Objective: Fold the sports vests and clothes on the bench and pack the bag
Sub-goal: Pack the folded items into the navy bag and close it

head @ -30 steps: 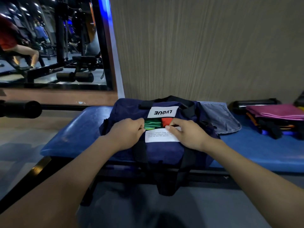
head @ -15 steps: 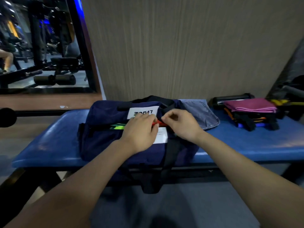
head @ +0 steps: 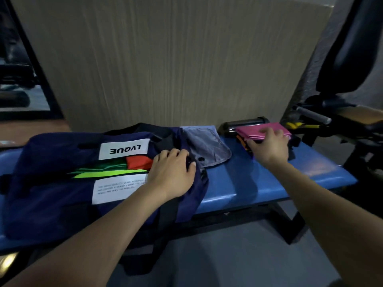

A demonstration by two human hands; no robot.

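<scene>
A navy duffel bag (head: pixel 51 195) with white labels lies on the blue bench (head: pixel 269 179). Through its open top show folded green, neon-yellow and red vests (head: pixel 116 166). My left hand (head: pixel 172 175) rests flat on the bag's right end, beside the opening. My right hand (head: pixel 267 146) reaches to the right and grips a folded pink cloth (head: pixel 259 130), which tops a small stack of dark and orange items on the bench. A grey inner pocket flap (head: pixel 207 148) hangs out of the bag between my hands.
A black cylinder (head: pixel 244 123) lies behind the pink stack against the wood-panel wall. Gym machine parts, a padded seat and handles (head: pixel 352 112), crowd the right. A mirror (head: pixel 18 79) stands at the far left. Grey floor lies below the bench.
My right hand left the bag's opening and moved right onto the pink cloth. My left hand slid to the bag's right end. The view panned right.
</scene>
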